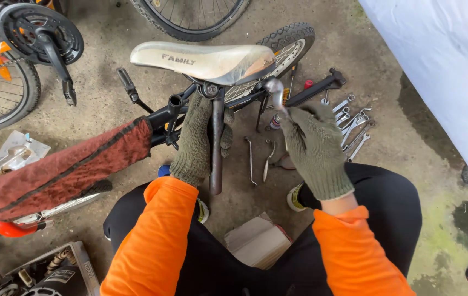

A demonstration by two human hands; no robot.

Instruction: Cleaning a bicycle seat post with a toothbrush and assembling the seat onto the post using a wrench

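Rusty metal runs down the seat post (217,145), which the left hand (196,140) grips in a closed fist just under the clamp of the worn white bicycle saddle (204,60). The right hand (315,148), in the same green knitted glove, is closed around the handle of a shiny wrench (275,96), whose head sits up beside the clamp under the saddle's rear edge; whether it is fully seated on a nut cannot be told from here. Saddle and post are held upright between the person's knees, in front of a black bicycle frame (162,116) draped with a red cloth (58,172). A row of spanners (351,123) lies on the concrete floor (108,33) to the right, well apart from the hands, with two thin bent tools (259,159) lying nearer, just beyond the post. Judging by the rust, the clamp may be seized: a hard pull could slip the wrench off, rounding the nut or driving the knuckles into the frame. The knitted gloves offer little purchase on the smooth post, so it could twist in the fist and tip the saddle. Loose tools underfoot could roll beneath a shoe.
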